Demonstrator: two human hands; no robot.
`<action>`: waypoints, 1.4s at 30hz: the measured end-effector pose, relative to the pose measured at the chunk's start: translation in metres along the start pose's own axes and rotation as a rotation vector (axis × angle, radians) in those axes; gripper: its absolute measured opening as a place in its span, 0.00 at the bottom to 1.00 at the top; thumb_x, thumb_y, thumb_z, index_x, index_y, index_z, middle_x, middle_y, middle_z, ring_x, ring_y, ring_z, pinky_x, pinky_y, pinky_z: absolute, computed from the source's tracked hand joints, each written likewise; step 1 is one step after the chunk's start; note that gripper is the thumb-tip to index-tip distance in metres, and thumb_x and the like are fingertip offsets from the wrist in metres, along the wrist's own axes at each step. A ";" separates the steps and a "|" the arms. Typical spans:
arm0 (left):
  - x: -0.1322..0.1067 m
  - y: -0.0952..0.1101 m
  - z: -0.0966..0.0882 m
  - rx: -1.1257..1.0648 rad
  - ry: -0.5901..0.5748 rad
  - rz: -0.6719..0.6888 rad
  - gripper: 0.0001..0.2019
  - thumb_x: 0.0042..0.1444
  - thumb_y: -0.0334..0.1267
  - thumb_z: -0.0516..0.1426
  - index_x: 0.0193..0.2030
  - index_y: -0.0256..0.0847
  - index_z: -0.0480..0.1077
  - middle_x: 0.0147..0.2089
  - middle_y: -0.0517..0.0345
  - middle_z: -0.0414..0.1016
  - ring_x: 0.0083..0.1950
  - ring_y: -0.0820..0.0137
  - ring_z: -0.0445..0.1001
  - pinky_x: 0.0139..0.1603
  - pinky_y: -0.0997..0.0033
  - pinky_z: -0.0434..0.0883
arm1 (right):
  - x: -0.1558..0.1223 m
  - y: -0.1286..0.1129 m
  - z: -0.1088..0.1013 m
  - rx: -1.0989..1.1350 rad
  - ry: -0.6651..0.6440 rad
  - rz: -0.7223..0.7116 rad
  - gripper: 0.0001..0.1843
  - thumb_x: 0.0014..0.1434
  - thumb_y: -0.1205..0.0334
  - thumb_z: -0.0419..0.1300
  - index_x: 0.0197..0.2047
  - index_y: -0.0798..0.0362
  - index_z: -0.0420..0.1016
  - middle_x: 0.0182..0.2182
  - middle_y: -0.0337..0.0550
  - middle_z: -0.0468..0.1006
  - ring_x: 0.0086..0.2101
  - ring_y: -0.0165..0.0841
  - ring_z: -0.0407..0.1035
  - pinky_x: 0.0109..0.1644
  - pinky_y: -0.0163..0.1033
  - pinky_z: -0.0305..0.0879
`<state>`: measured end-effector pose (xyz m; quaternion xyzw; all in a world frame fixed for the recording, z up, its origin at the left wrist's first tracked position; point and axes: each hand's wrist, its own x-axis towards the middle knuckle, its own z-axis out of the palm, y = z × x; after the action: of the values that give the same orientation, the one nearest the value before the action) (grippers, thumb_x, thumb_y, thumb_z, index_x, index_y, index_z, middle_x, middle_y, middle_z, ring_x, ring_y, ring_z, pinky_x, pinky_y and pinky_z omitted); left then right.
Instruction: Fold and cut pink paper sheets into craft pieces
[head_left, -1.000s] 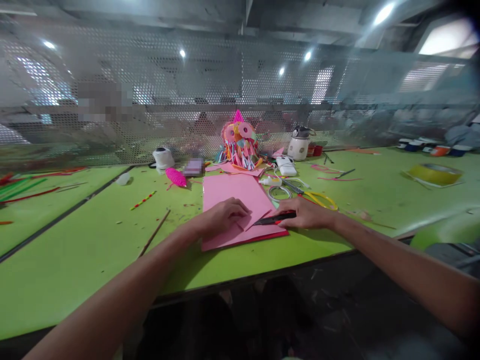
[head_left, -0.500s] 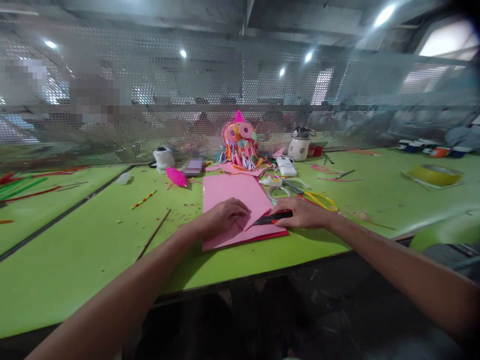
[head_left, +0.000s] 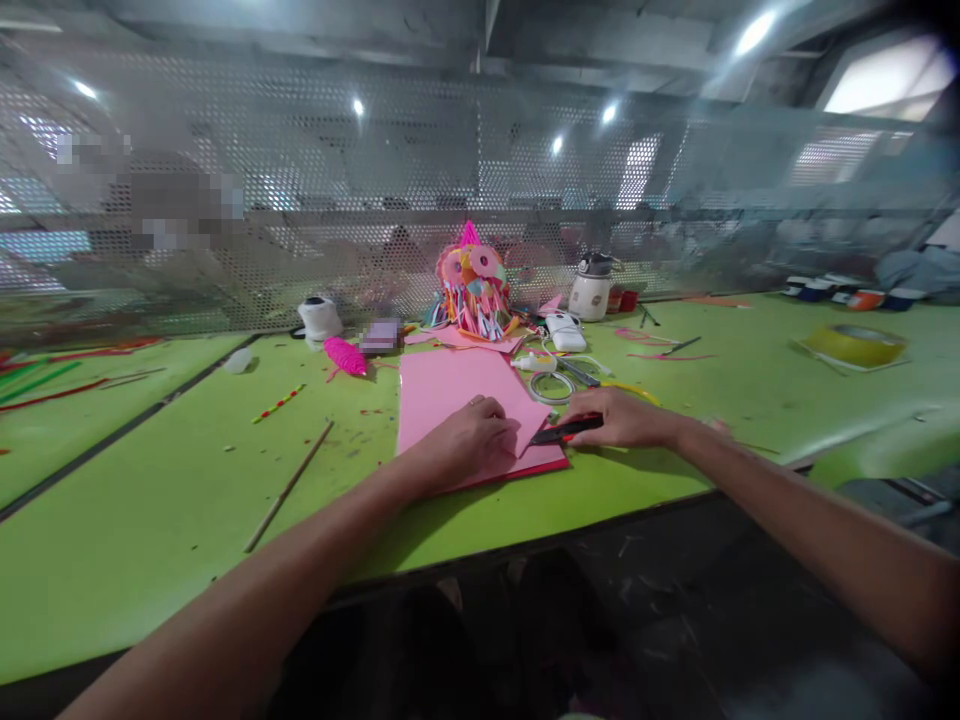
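A stack of pink sheets (head_left: 439, 385) lies near the table's front edge, with a red sheet showing beneath at its lower right. My left hand (head_left: 476, 430) rests over it, fingers curled and pinching the pink paper near a pointed corner. My right hand (head_left: 622, 418) is closed around a slim black tool with red parts (head_left: 562, 432). Its tip meets the paper's edge beside my left fingers; whether it is scissors or a cutter is unclear. Just behind my right hand lie a coiled white cable (head_left: 553, 387) and scissors with yellow handles (head_left: 630, 390), partly covered.
A fringed paper owl (head_left: 472, 275) stands at the back, near a white flask (head_left: 590, 290) and a white power bank (head_left: 565, 332). Leftward are a pink yarn bundle (head_left: 346, 356), a white spool (head_left: 320, 320) and a thin stick (head_left: 289, 487). Yellow tape (head_left: 855, 345) lies far right.
Both hands have shifted slightly right relative to the stack, the black tool moving with my right hand. The pointed paper corner is lifted more. The view has turned a little.
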<state>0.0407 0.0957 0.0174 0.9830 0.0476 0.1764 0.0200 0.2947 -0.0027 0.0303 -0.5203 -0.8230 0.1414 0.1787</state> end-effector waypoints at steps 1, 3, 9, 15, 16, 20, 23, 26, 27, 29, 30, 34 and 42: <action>-0.001 0.000 0.000 0.007 -0.001 -0.003 0.11 0.63 0.35 0.51 0.35 0.38 0.73 0.33 0.51 0.72 0.43 0.63 0.68 0.46 0.64 0.66 | 0.001 -0.002 0.000 0.006 0.000 0.001 0.16 0.57 0.55 0.63 0.47 0.53 0.79 0.35 0.44 0.77 0.36 0.34 0.70 0.41 0.37 0.63; -0.002 0.001 0.000 0.005 0.011 -0.014 0.12 0.64 0.36 0.50 0.35 0.38 0.72 0.32 0.52 0.71 0.42 0.64 0.68 0.46 0.64 0.66 | 0.003 -0.004 0.001 0.017 0.002 0.001 0.17 0.57 0.55 0.63 0.47 0.52 0.79 0.36 0.45 0.77 0.36 0.34 0.70 0.42 0.37 0.63; -0.003 -0.001 0.000 -0.118 0.075 -0.056 0.14 0.65 0.40 0.50 0.39 0.38 0.75 0.35 0.50 0.72 0.41 0.66 0.69 0.46 0.66 0.67 | -0.002 0.001 0.003 0.057 0.001 0.000 0.18 0.56 0.53 0.63 0.48 0.52 0.79 0.38 0.45 0.78 0.37 0.34 0.71 0.43 0.37 0.63; -0.002 -0.002 0.001 -0.138 0.106 -0.048 0.13 0.64 0.39 0.50 0.38 0.39 0.76 0.35 0.51 0.73 0.41 0.66 0.70 0.46 0.65 0.66 | -0.011 0.003 0.004 0.063 0.032 -0.004 0.15 0.57 0.53 0.62 0.43 0.53 0.80 0.34 0.44 0.78 0.34 0.33 0.70 0.40 0.36 0.63; -0.002 -0.002 0.001 -0.136 0.107 -0.044 0.13 0.64 0.39 0.50 0.39 0.39 0.76 0.35 0.51 0.73 0.41 0.66 0.70 0.46 0.65 0.66 | -0.010 0.003 0.004 0.061 0.035 0.001 0.15 0.57 0.53 0.62 0.42 0.53 0.80 0.34 0.44 0.78 0.34 0.33 0.70 0.40 0.36 0.63; -0.002 -0.002 0.000 -0.120 0.089 -0.011 0.12 0.64 0.38 0.51 0.37 0.39 0.75 0.34 0.51 0.74 0.41 0.66 0.69 0.47 0.65 0.66 | -0.002 0.003 0.007 0.070 0.024 -0.029 0.16 0.55 0.54 0.64 0.45 0.53 0.80 0.38 0.44 0.79 0.37 0.34 0.71 0.43 0.37 0.63; -0.002 -0.003 0.000 -0.104 0.063 0.016 0.10 0.63 0.37 0.52 0.35 0.40 0.75 0.34 0.52 0.74 0.41 0.66 0.69 0.46 0.66 0.65 | 0.003 0.000 0.008 0.089 0.009 -0.041 0.17 0.55 0.55 0.64 0.46 0.51 0.79 0.37 0.43 0.79 0.36 0.34 0.71 0.42 0.36 0.63; -0.002 -0.004 0.000 -0.086 0.067 -0.006 0.11 0.63 0.36 0.52 0.34 0.39 0.74 0.35 0.51 0.73 0.40 0.67 0.68 0.44 0.67 0.65 | 0.000 -0.003 0.010 0.102 0.025 -0.041 0.16 0.56 0.55 0.63 0.47 0.51 0.79 0.38 0.43 0.79 0.38 0.34 0.71 0.43 0.37 0.63; -0.002 -0.004 0.001 -0.081 0.066 -0.012 0.11 0.63 0.35 0.52 0.34 0.39 0.74 0.35 0.51 0.73 0.40 0.67 0.68 0.43 0.68 0.65 | -0.002 -0.004 0.011 0.101 0.038 -0.045 0.16 0.56 0.56 0.63 0.47 0.51 0.79 0.38 0.43 0.79 0.38 0.35 0.71 0.44 0.37 0.63; -0.002 -0.003 0.001 -0.077 0.063 -0.019 0.11 0.63 0.35 0.51 0.33 0.38 0.73 0.35 0.51 0.73 0.40 0.66 0.68 0.43 0.68 0.65 | -0.007 -0.004 0.012 0.097 0.057 -0.046 0.15 0.56 0.56 0.63 0.46 0.52 0.80 0.37 0.44 0.79 0.38 0.35 0.71 0.44 0.37 0.63; -0.002 -0.003 0.000 -0.078 0.062 -0.020 0.11 0.63 0.34 0.51 0.33 0.38 0.73 0.35 0.51 0.73 0.40 0.66 0.68 0.43 0.68 0.65 | -0.008 -0.004 0.012 0.096 0.060 -0.040 0.15 0.56 0.55 0.63 0.46 0.52 0.80 0.36 0.43 0.79 0.37 0.34 0.71 0.43 0.37 0.63; -0.002 0.000 -0.001 -0.066 0.065 0.003 0.09 0.62 0.34 0.53 0.33 0.39 0.73 0.34 0.53 0.73 0.41 0.66 0.69 0.45 0.67 0.65 | -0.007 -0.002 0.011 0.098 0.037 -0.011 0.15 0.56 0.54 0.63 0.45 0.53 0.80 0.35 0.43 0.79 0.36 0.34 0.71 0.41 0.37 0.63; -0.003 -0.004 0.008 -0.027 0.070 0.033 0.08 0.60 0.36 0.55 0.31 0.40 0.72 0.32 0.53 0.73 0.40 0.66 0.69 0.47 0.66 0.65 | 0.000 0.001 0.010 0.111 0.016 -0.027 0.17 0.55 0.53 0.64 0.45 0.52 0.79 0.37 0.43 0.78 0.37 0.34 0.71 0.43 0.37 0.63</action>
<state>0.0400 0.0988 0.0090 0.9764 0.0298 0.2118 0.0288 0.2910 -0.0031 0.0206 -0.4996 -0.8194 0.1800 0.2157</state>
